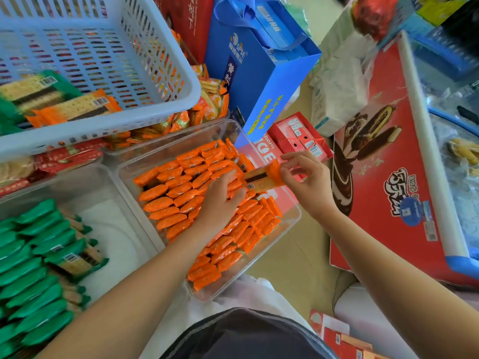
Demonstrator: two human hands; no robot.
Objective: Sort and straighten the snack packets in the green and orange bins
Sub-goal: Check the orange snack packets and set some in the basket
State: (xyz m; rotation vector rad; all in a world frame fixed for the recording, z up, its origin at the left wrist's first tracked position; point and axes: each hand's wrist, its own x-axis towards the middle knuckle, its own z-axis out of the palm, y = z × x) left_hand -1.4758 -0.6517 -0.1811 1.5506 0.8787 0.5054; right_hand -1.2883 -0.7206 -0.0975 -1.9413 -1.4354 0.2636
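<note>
Right hand [308,182] pinched one orange packet [261,178] by its near end, long axis running leftward toward left hand [220,200]. Left hand lay flat, fingers relaxed, pressing rows in the orange bin [294,220]. Packet's free end just beside left fingertips.

Orange packets [178,195] stand in rows in a clear bin [295,218], one held packet [260,178] above; green packets [33,257] line the left bin [121,229].
</note>
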